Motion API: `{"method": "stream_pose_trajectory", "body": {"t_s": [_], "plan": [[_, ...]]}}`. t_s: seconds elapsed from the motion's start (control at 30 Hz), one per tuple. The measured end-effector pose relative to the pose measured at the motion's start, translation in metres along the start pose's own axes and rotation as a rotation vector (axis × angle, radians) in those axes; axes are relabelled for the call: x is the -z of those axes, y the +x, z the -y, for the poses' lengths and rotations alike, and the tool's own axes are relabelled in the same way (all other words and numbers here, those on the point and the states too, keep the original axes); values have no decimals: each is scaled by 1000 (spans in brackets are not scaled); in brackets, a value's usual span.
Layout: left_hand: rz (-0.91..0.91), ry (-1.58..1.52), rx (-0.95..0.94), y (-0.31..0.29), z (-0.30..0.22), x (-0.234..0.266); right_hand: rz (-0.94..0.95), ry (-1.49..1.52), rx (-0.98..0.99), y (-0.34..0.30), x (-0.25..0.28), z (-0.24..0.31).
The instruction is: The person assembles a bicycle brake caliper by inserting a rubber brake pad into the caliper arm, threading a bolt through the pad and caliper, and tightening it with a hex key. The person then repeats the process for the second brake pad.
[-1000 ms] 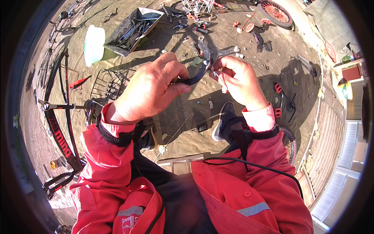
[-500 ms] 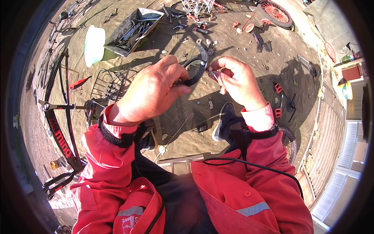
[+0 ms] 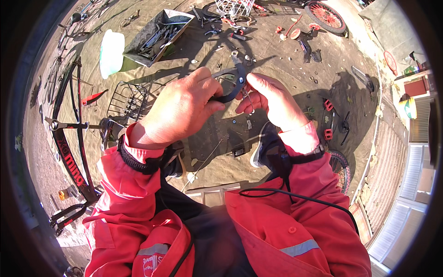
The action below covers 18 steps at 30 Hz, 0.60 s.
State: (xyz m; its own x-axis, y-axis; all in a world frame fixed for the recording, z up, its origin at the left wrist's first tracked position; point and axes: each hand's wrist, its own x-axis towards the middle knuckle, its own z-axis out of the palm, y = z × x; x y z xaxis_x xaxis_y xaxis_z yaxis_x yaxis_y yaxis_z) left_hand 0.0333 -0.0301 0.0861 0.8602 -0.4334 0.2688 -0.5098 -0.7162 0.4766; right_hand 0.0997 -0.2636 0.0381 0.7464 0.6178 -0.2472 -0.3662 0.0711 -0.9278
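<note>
A black curved bicycle brake caliper (image 3: 242,71) is held up in front of me. My left hand (image 3: 182,108) is closed around the caliper's lower left part, thumb pressed against it. A small silver bolt or nut shows on its right side. My right hand (image 3: 277,99) has its fingers curled by the caliper's right edge, around a thin metal piece (image 3: 250,105) that hangs below. Its exact grip there is partly hidden by the fingers.
A tool-filled metal tray (image 3: 157,57) and a white tub (image 3: 112,54) stand at the upper left. A black bicycle frame (image 3: 69,152) and a wire basket (image 3: 127,101) lie left. Red pedals (image 3: 328,105) lie right, a red-rimmed wheel (image 3: 326,15) at the far right.
My right hand has turned and its fingers have loosened from a tight pinch. The caliper has tilted slightly, and its bolt now shows. My left hand keeps its hold.
</note>
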Motion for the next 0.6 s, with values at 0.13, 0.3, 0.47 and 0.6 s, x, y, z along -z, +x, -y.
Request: {"method": "stream_pose_trajectory", "body": {"t_s": [0.13,0.3,0.47,0.6], "plan": [[-20,14,-26,-1,2,-2,-33,13,-56,4,-7,-11],[-2,-17,-24,-2,1,-6,-26,13,-6,7,-9,-17],[53,-100,40,-2,-1,-3,-113,-38,11,6,-13,-17],[-85,-185,200,-1,10,5,-145,-46,23,4,-12,-12]]}}
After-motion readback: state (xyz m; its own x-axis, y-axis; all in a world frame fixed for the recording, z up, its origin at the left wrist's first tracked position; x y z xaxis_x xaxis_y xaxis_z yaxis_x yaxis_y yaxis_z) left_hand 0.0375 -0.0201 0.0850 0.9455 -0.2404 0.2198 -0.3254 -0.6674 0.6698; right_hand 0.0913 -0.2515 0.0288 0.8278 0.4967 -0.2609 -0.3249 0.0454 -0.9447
